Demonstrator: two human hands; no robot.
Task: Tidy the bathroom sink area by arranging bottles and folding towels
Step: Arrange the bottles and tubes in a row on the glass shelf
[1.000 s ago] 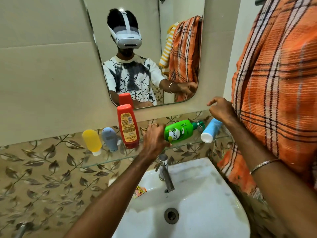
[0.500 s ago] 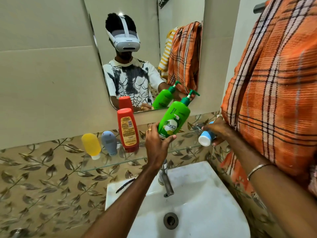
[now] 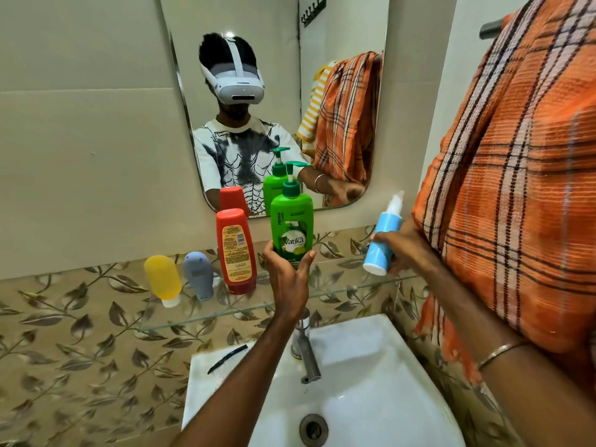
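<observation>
Left grip point(image 3: 288, 275) grasps the lower part of the green pump bottle point(image 3: 292, 227), with the thumb on one side and the fingers on the other. This bottle stands upright, its pump head at the top, over the glass shelf point(image 3: 338, 293); I cannot tell if its base touches the shelf, because the hand hides it. Right grip point(image 3: 398, 250) grasps the blue spray bottle point(image 3: 383, 238) around the middle. It is tilted, nozzle up and white base down, above the right part of the shelf and apart from it.

On the shelf, just left of the green bottle, the red bottle point(image 3: 235, 251) stands on its cap. Further left the grey tube point(image 3: 199, 275) and the yellow tube point(image 3: 163, 280) stand also cap down, near each other. The orange checked towel point(image 3: 516, 188) hangs at the right side, close behind the right arm, which wears a bangle point(image 3: 498, 351).

Below the shelf is the white sink point(image 3: 371, 382) with a metal tap point(image 3: 304, 353). A thin black object point(image 3: 227, 358) lies on the left rim. The mirror point(image 3: 342, 91) on the wall reflects the person, the bottles and the towel.
</observation>
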